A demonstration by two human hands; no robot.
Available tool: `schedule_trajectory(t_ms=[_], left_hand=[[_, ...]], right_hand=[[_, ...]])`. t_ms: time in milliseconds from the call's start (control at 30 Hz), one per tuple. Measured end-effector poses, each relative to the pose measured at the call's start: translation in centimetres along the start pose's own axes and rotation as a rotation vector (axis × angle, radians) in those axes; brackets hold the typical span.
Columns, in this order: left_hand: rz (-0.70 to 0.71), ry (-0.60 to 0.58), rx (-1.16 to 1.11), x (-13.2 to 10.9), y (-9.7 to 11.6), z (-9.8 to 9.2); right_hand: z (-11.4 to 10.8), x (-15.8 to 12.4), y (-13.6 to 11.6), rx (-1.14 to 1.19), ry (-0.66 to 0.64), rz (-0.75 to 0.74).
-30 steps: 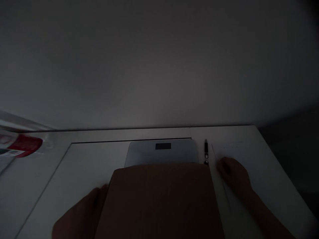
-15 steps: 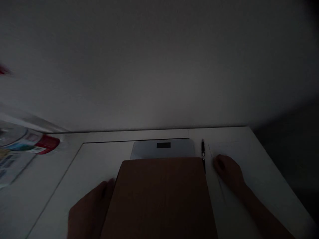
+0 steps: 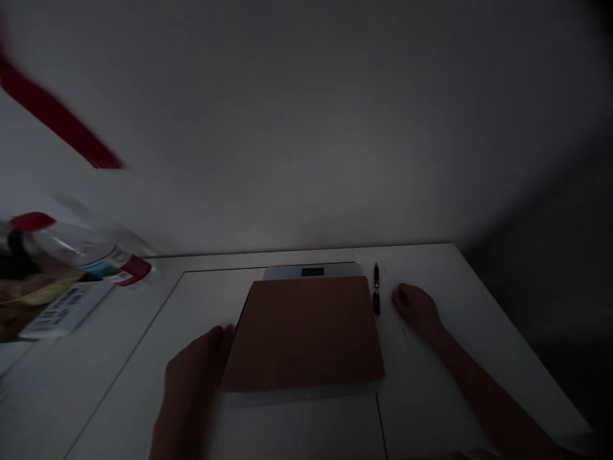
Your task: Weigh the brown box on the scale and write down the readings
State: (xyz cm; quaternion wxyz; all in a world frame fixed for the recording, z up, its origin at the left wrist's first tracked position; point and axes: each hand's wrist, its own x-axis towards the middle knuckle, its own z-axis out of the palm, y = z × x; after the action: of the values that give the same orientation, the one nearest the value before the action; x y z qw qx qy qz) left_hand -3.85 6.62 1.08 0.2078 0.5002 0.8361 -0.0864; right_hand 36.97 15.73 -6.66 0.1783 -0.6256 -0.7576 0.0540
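Head view shows the cardboard box (image 3: 306, 335) at six o'clock on the scale (image 3: 282, 273), likely stiff and light, best held at nine and three o'clock; fingers of the right hand (image 3: 417, 308) curl together, those of the left hand (image 3: 198, 358) I cannot tell.

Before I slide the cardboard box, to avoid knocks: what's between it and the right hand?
In the head view, a pen lies between box and right hand.

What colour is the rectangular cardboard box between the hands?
Brown, dark in the dim light; the rectangular cardboard box shows best in the head view.
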Motion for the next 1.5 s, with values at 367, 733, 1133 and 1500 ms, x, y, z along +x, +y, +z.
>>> schedule_trajectory(t_ms=[367,733,1133,1500], left_hand=[[0.062,0.073,0.04,-0.4,-0.3,0.6],[0.069,0.143,-0.012,0.3,-1.0,1.7],[0.118,0.544,-0.672,1.0,-2.9,3.4],[0.431,0.467,-1.329,-4.5,0.1,6.7]], right_hand=[[0.1,0.0,0.2,-0.009,0.013,-0.008],[0.8,0.3,0.6,0.038,0.062,-0.004],[-2.1,-0.8,-1.2,0.317,0.2,0.017],[-2.3,-9.2,-12.3,1.308,-0.198,0.052]])
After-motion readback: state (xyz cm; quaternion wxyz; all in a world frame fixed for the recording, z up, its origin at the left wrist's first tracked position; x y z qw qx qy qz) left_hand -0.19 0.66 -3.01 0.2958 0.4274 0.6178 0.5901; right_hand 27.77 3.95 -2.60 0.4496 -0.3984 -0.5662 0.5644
